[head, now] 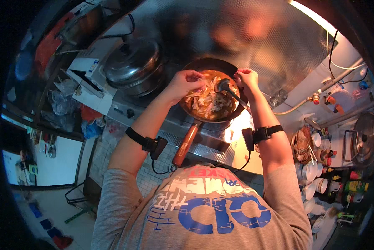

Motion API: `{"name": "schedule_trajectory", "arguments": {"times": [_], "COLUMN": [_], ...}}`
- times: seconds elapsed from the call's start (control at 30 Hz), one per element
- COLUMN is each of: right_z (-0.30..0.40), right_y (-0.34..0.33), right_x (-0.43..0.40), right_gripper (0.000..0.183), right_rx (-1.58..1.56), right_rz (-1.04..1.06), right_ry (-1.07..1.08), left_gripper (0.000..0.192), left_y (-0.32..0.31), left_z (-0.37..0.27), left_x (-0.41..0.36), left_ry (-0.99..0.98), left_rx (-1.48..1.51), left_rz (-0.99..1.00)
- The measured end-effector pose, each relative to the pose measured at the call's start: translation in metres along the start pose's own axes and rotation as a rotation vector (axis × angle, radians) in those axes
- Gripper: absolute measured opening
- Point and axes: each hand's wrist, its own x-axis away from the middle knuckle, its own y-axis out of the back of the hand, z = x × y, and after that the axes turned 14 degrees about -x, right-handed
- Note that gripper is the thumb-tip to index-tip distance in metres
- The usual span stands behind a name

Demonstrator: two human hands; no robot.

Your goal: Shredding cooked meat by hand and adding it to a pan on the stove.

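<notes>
Before me is a dark wok (205,64) with a wooden handle (187,145) reaching towards my body. Pale shredded pieces of food (207,100) lie in an orange-brown broth inside it. Over the wok's left part, my left hand (187,85) has its thumb and fingertips close together; whether a small piece is between them cannot be made out. My right hand (246,80) is at the wok's right rim with curled fingers, and its grip is unclear too. A black ladle (223,85) rests in the food, its handle slanting down to the right beside my right forearm.
A lidded steel pot (133,65) stands left of the wok on the stove (124,109). At right are a gas pipe with a valve (315,98), cooked meat (303,143), white bowls (308,171), bottles (355,186) and a pot lid (364,137). Plastic bags (62,100) hang at left.
</notes>
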Motion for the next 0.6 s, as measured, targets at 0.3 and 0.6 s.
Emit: {"name": "schedule_trajectory", "arguments": {"times": [0.3,0.6], "right_z": [0.002,0.047], "right_y": [0.010,-0.030], "right_x": [-0.004,0.092], "right_gripper": [0.007,0.018], "right_rx": [0.034,-0.142], "right_rz": [-0.038,0.616], "right_ry": [-0.044,-0.057], "left_gripper": [0.028,0.027], "left_y": [-0.002,-0.016], "left_z": [-0.001,0.001], "left_x": [0.005,-0.001], "left_ry": [-0.029,0.007], "left_rx": [-0.099,0.065], "left_rz": [-0.033,-0.025]}}
